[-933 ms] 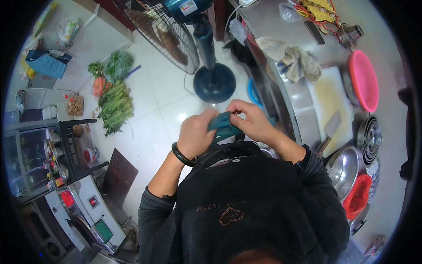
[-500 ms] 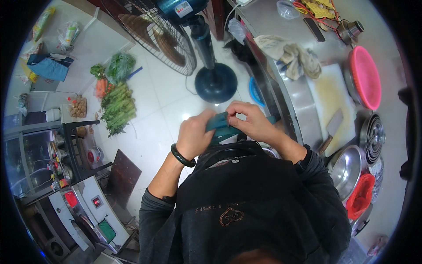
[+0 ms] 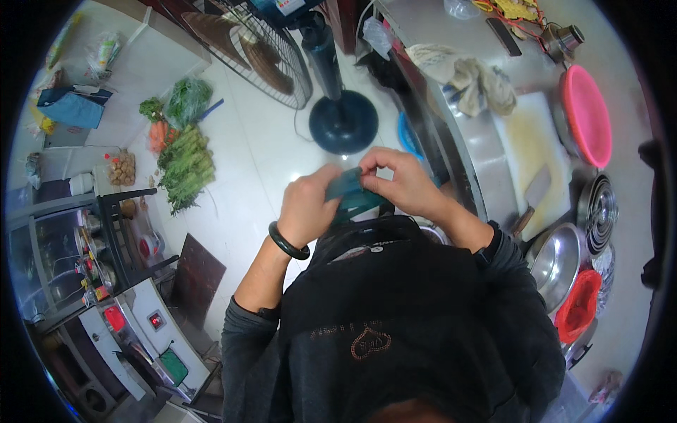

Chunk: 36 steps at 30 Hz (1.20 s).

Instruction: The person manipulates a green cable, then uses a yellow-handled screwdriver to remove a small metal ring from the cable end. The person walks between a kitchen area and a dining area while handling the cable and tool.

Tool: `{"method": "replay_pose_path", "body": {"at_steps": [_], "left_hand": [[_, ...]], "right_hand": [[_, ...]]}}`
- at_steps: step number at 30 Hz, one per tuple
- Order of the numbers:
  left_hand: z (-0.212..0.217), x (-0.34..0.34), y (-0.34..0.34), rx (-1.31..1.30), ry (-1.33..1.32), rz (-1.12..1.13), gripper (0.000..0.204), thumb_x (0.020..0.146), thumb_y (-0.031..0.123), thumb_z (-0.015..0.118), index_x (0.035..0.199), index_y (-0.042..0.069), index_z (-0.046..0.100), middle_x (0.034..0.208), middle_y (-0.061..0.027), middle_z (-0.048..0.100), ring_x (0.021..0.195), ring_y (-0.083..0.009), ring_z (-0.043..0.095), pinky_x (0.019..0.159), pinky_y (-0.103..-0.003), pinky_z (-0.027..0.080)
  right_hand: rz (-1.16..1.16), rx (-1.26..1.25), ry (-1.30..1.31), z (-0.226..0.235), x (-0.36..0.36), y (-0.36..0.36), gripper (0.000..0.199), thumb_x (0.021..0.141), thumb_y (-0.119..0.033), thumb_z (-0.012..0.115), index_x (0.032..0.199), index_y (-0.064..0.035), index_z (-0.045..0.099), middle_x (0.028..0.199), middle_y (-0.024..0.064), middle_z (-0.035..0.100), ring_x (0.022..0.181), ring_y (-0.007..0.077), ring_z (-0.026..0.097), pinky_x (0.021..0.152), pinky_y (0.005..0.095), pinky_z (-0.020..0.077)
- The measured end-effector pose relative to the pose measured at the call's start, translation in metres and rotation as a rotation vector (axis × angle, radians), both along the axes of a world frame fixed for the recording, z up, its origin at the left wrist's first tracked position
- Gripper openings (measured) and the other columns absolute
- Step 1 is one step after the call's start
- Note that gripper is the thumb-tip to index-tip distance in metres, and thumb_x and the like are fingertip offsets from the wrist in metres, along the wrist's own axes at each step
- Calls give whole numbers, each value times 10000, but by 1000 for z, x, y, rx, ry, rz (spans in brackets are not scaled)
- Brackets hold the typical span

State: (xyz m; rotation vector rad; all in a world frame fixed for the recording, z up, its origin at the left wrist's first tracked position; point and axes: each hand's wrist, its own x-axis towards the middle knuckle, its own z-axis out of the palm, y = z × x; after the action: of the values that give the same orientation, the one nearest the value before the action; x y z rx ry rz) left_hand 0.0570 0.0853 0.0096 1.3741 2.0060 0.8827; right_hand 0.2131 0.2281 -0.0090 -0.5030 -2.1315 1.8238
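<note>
In front of my waist, a thin teal-green plastic bag (image 3: 343, 185) is stretched between both hands, its folds partly hidden by my fingers. My left hand (image 3: 308, 203), below a dark bangle, grips the bag's left side. At its upper right edge, my right hand (image 3: 398, 180) pinches the plastic between thumb and fingertips. More green material shows just beneath, near my dark clothing; whether it is the same piece I cannot tell.
A standing fan (image 3: 343, 121) is ahead on the tiled floor, with leafy greens (image 3: 185, 169) and carrots (image 3: 161, 136) to its left. On the steel counter at right lie a cutting board (image 3: 525, 141), a cleaver (image 3: 538, 187), a cloth (image 3: 479, 84), a pink basin (image 3: 587, 116) and a steel bowl (image 3: 553, 261).
Both hands have shifted slightly; the bag between them now looks flatter and more spread out. The surroundings sit a little higher in the picture.
</note>
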Motion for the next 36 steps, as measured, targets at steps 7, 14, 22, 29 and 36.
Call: {"method": "replay_pose_path", "body": {"at_steps": [7, 14, 22, 29, 36], "left_hand": [[4, -5, -2, 50, 0, -25, 190, 808, -44, 588, 990, 3, 615, 706, -165, 619, 642, -291, 658, 615, -346, 504], [6, -6, -2, 37, -62, -6, 198, 785, 1, 624, 976, 42, 651, 748, -210, 648, 716, -413, 647, 626, -419, 503], [8, -5, -1, 41, -111, -10, 181, 801, 2, 612, 975, 32, 649, 731, -207, 642, 694, -397, 652, 617, -401, 503], [9, -1, 0, 13, -89, -18, 152, 812, 11, 609, 959, 31, 641, 727, -207, 638, 692, -399, 648, 612, -402, 497], [9, 0, -1, 38, -84, -12, 157, 810, 8, 611, 961, 33, 646, 732, -210, 637, 699, -399, 649, 617, -404, 498]], "right_hand": [[-40, -34, -34, 4, -4, -3, 129, 840, -58, 723, 936, 10, 670, 860, 67, 646, 804, 146, 602, 744, 286, 484], [-51, 33, 45, 0, -5, -6, 142, 858, -106, 723, 927, 9, 676, 849, 77, 651, 793, 158, 609, 723, 288, 483], [-56, -82, -61, 1, -3, -9, 119, 865, -96, 708, 942, -7, 691, 838, 77, 671, 772, 158, 613, 722, 292, 483], [-42, 91, -29, 5, 1, -8, 122, 861, -82, 708, 955, -9, 678, 869, 56, 673, 826, 134, 620, 749, 276, 484], [-112, 202, 40, 9, 3, -12, 111, 844, -93, 721, 920, -24, 680, 852, 89, 678, 810, 212, 644, 781, 336, 474]]}}
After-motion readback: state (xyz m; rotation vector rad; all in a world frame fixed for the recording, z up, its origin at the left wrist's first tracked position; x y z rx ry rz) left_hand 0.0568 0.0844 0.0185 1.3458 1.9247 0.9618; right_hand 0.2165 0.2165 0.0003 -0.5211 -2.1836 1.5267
